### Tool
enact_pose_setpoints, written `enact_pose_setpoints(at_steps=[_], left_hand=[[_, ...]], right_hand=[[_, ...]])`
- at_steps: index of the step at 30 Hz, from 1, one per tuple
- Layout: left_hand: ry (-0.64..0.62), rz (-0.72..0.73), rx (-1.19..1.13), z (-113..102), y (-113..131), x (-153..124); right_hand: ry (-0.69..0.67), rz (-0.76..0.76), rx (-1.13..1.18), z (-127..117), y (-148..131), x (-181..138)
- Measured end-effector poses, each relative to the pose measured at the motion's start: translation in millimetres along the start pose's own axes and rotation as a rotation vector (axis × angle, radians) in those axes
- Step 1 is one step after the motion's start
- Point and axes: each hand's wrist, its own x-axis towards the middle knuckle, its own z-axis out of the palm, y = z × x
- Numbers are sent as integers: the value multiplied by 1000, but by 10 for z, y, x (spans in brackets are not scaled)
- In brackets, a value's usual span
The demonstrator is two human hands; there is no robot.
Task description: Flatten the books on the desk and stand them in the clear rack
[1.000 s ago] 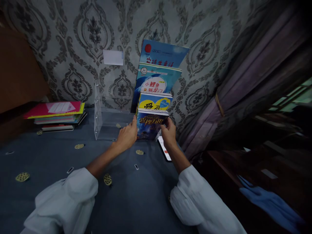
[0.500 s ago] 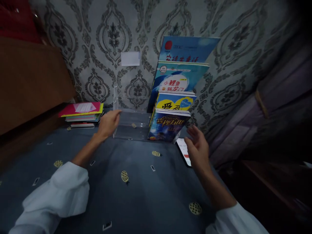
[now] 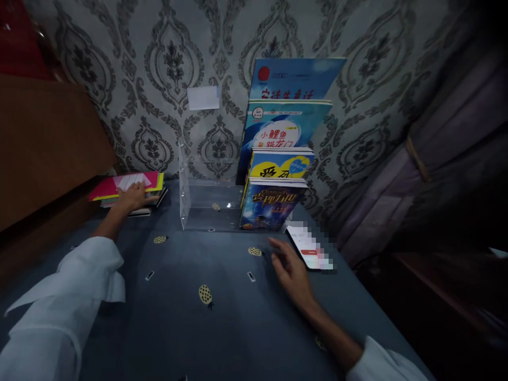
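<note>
My left hand [image 3: 133, 197] reaches out to the far left and lies with fingers spread on the stack of flat books [image 3: 119, 188], whose top cover is pink. My right hand [image 3: 289, 270] rests flat and open on the blue tablecloth [image 3: 222, 317], just left of a phone [image 3: 309, 247]. A clear acrylic stepped rack [image 3: 194, 185] stands against the wall. Its right side holds several upright books in rising tiers, with a dark blue book [image 3: 270, 203] in front and a yellow and blue book [image 3: 280, 165] behind it.
A brown wooden panel [image 3: 43, 143] stands at the left edge. Patterned wallpaper with a white label [image 3: 203, 98] is behind the rack. A dark tied curtain [image 3: 436, 143] hangs at the right, where the table edge drops off.
Both hands let go of the dark blue book in the rack. My left hand moved left onto the book stack, and my right hand dropped to the cloth beside the phone.
</note>
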Motion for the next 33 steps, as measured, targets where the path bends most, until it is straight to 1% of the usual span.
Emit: enact_pose_setpoints(at_steps=[4, 8, 15, 21, 24, 29, 33], left_hand=[[16, 48, 28, -29, -99, -139], [47, 118, 102, -91, -194, -260], [52, 160, 194, -136, -253, -186], [86, 152, 185, -128, -216, -181], [101, 169, 170, -124, -212, -276], [141, 187, 142, -138, -288, -548], [173, 161, 109, -134, -319, -683]], right_hand=[[-35, -38, 6, 24, 45, -49], [-46, -40, -7, 47, 59, -65], [-100, -25, -35, 12, 7, -54], [-119, -17, -52, -6, -13, -50], [-119, -13, -46, -4, -15, -53], [-125, -26, -40, -14, -36, -54], [-117, -38, -38, -10, -40, -61]])
